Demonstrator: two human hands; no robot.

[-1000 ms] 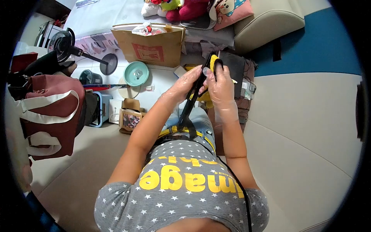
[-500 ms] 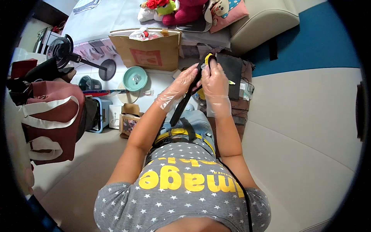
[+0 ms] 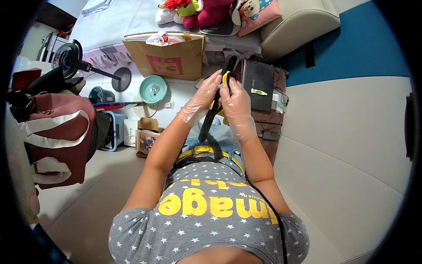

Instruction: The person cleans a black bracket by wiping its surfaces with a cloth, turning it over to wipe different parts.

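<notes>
Both hands wear clear plastic gloves and meet around a long, narrow black thing with yellow parts (image 3: pixel 206 126), held in front of my legs. It slants from upper right to lower left; its exact kind does not show. My left hand (image 3: pixel 203 97) grips it from the left side, fingers closed near its upper part. From the right, my right hand (image 3: pixel 236 102) has its fingers bent over the yellow portion close to the top. The fingers cover much of the middle. Another yellow patch shows below my right hand.
A closed laptop (image 3: pixel 259 81) with a small green-and-white tube (image 3: pixel 259 92) lies at right, beside cables. Ahead stand a cardboard box (image 3: pixel 189 57) and a teal basin (image 3: pixel 153 89). At left are a fan (image 3: pixel 68 59) and a maroon bag (image 3: pixel 57 114).
Both hands have shifted slightly left and the black-and-yellow thing has turned a little more upright. My right hand has moved off the laptop, uncovering it and the tube.
</notes>
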